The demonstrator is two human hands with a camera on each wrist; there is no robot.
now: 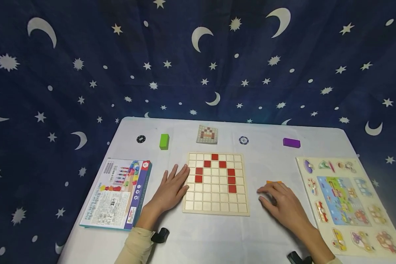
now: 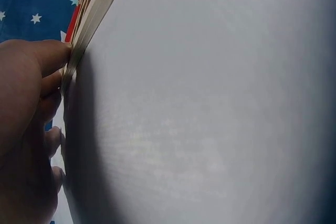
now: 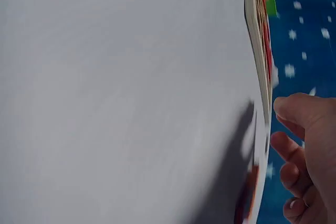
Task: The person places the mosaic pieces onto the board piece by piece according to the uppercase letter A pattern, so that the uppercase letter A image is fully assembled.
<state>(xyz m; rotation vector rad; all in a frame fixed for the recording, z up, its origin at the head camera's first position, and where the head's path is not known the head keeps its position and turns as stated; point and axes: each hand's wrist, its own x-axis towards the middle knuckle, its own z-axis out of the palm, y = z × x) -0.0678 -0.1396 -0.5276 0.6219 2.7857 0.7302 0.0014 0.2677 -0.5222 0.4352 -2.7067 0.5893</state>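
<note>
The wooden grid board [image 1: 214, 209] lies flat on the white table [image 1: 204, 238], near the middle. Eight of its square cells hold red tiles [image 1: 231, 180], set in a peaked arch with its right leg one tile longer; the other cells show pale wood. On the left is a printed box [image 1: 118, 194], its contents hidden from me. On the right a picture puzzle board [image 1: 349, 205] carries vehicles, animals and other shapes around a bright scene.

The person's left hand [image 1: 172, 189] is spread with fingers extended, the fingertips and thumb touching the board's left edge without gripping it. The right hand [image 1: 282, 201] has loosely bent fingers and I see nothing in its grasp; an orange block [image 1: 274, 182] shows just behind it, partly covered.

Along the back sit a black chip [image 1: 140, 139], a green block [image 1: 164, 141], a small pattern card [image 1: 207, 134], a blue-and-white chip [image 1: 243, 140] and a purple block [image 1: 291, 143]. Behind the table hangs a dark blue cloth [image 1: 178, 44] with pale moons and stars.
</note>
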